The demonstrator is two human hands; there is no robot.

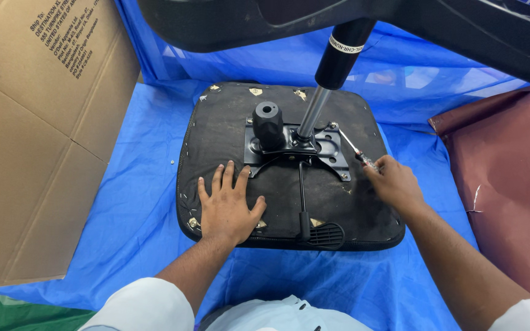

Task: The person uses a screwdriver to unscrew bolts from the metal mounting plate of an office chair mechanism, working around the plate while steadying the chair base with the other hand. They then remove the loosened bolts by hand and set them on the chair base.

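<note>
An upturned black chair seat [363,211] lies on a blue tarp. A black metal mechanism plate [329,153] is fixed to its underside, with a round black knob [268,122] and a gas cylinder [332,73] rising from it toward the chair base [461,27] overhead. A lever with a ribbed black paddle [323,234] points toward me. My left hand [228,205] presses flat on the seat, fingers spread, just left of the lever. My right hand [394,182] grips a screwdriver [354,148], its tip at the plate's right corner.
The blue tarp [130,208] covers the floor and rises behind the seat. A large flattened cardboard box [32,135] stands at the left. A maroon sheet [510,178] lies at the right. Green material [7,315] shows at the bottom left.
</note>
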